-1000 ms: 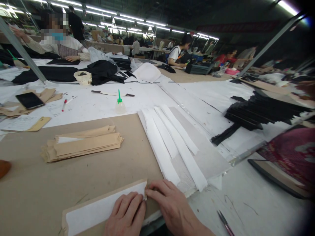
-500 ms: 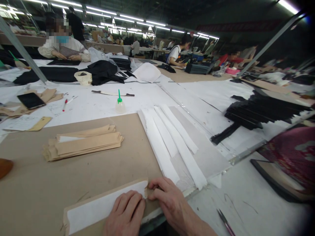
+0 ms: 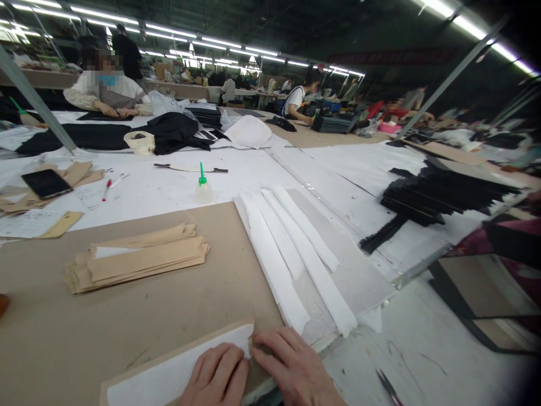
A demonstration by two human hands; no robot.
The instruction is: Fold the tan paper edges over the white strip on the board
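Note:
A brown paper template (image 3: 127, 379) with a white fabric strip (image 3: 169, 375) laid on it lies at the near edge of the brown board (image 3: 139, 304). My left hand (image 3: 215, 379) rests flat on the strip's right end, fingers together. My right hand (image 3: 291, 366) sits beside it, its fingertips pinching the strip's right tip against the template's corner. Loose white strips (image 3: 291, 254) fan out on grey sheets just beyond my right hand.
A stack of brown templates (image 3: 135, 259) lies left of centre. A green-capped glue bottle (image 3: 203, 186), a phone (image 3: 46, 183) and a red pen (image 3: 105, 192) are farther back. Black strips (image 3: 443, 194) pile at right. Scissors (image 3: 389, 389) lie near the front edge. Other people work at far tables.
The view has tilted down a little, so everything sits slightly lower. My hands stay at the strip's right end; the red patterned item at right has slid mostly out of view.

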